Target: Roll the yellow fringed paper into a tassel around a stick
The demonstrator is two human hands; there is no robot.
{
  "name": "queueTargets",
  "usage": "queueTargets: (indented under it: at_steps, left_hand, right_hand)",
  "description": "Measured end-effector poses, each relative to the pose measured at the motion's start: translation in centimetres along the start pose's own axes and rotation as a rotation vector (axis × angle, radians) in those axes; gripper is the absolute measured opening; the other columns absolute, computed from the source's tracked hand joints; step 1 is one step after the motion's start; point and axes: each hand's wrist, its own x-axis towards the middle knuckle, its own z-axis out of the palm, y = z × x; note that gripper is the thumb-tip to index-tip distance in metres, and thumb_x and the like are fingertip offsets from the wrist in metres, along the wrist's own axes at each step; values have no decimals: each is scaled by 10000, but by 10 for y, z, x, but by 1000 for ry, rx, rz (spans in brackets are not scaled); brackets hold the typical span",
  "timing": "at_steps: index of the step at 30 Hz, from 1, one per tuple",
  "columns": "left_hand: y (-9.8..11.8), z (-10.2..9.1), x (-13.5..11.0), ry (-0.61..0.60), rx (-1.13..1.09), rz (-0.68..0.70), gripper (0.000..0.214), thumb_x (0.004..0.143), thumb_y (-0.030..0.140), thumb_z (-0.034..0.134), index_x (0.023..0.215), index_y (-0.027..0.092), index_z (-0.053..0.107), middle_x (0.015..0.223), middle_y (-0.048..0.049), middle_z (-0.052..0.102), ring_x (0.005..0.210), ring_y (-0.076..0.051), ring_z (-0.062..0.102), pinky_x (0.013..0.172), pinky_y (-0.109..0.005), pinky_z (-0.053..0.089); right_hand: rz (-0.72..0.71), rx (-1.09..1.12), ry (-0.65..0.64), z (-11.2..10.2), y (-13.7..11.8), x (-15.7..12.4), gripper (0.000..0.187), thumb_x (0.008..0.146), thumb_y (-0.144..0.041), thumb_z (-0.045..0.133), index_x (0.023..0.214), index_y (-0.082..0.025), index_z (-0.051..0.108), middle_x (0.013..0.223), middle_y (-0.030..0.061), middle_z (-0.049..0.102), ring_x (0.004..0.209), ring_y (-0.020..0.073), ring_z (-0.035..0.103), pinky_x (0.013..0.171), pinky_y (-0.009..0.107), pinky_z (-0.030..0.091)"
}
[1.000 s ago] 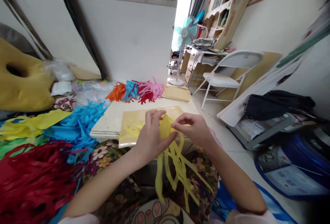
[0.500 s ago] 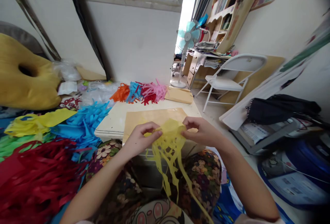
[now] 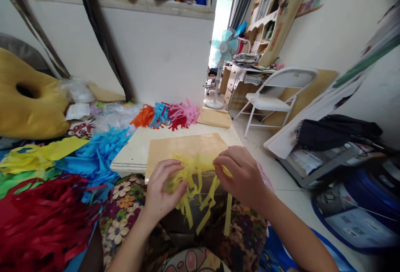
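Curving loosely at the left end of the yellow fringe [image 3: 199, 164], the left hand [image 3: 161, 188] is open; the fringe's thin, translucent strips droop over the near edge of the cream bench [image 3: 134, 149], its right end pinched in the right hand [image 3: 243, 174]. Red strips [image 3: 40, 222] lie heaped left of the bench, which bears a shiny tan sheet [image 3: 160, 150] and multicoloured tassels [image 3: 183, 113], with a fan [image 3: 223, 47] and white folding chair [image 3: 268, 102] beyond.

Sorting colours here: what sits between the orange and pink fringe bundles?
The head view shows a blue bundle and a red bundle between them.
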Motion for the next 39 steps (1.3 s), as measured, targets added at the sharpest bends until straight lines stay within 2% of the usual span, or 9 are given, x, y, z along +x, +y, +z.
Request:
queueTargets:
  at_steps: [4,9,12,17,24,26,29,33,39]
  left_hand:
    - [15,10,-14,21,167,32,647,589,386,614,1118,116,358,1056,-140,487,999,-238,439,822,-371,374]
    - [14,14,-14,55,279,119,199,676,85,483,854,175,492,763,-34,577,755,-161,517,763,-332,373]
    - [9,9,-12,63,216,176,212,659,48,433,825,165,492,729,-42,573,728,-162,510,732,-332,383]
    - [13,8,-17,-32,109,254,265,640,27,416,851,172,482,744,-43,580,724,-152,513,766,-361,370]
    - [11,-6,-22,-339,-76,188,248,670,137,507,906,211,488,805,-54,567,775,-170,501,791,-362,363]
    - [1,-12,-20,-445,-366,118,360,630,376,586,944,222,502,896,-79,537,861,-205,486,798,-360,378]
    - [-18,-8,-12,-311,-915,-152,573,598,640,448,1003,236,488,1031,-93,479,994,-234,439,850,-379,364]
    - [-23,20,-2,-332,-1286,-601,649,606,643,439,1087,207,459,1204,-103,401,1122,-236,352,923,-379,296]
    - [-1,47,-10,-544,-1520,-778,598,529,489,637,1033,190,519,1066,-92,535,1007,-245,469,865,-358,343]
  right_hand:
    - [-48,21,-63,-4,-12,-3,112,750,-98,433,670,-143,497,656,21,502,628,125,413,621,280,344]
    - [-63,21,-124,-4,-17,-14,148,736,-69,394,644,-156,468,646,15,489,626,125,412,667,297,361]
    - [66,34,-73,9,-13,-28,126,672,-92,419,768,-157,469,720,41,513,690,165,450,656,319,379]
    - [295,266,22,50,-6,-49,515,638,-264,519,1099,-119,342,990,123,504,896,219,476,743,356,409]
    - [290,388,154,56,5,-39,46,730,-222,475,761,-199,501,841,49,572,805,176,528,719,350,421]
    - [252,413,177,47,8,-35,49,748,-219,467,795,-206,471,844,31,580,788,158,541,801,376,388]
    - [162,452,200,36,9,-32,149,756,-208,477,889,-226,413,832,7,573,761,144,549,875,402,342]
    - [123,464,194,30,2,-31,238,730,-193,495,926,-230,367,847,27,539,849,167,520,733,319,444]
    - [143,417,141,21,-1,-20,319,689,-153,500,980,-205,380,790,19,477,664,120,480,537,215,411]
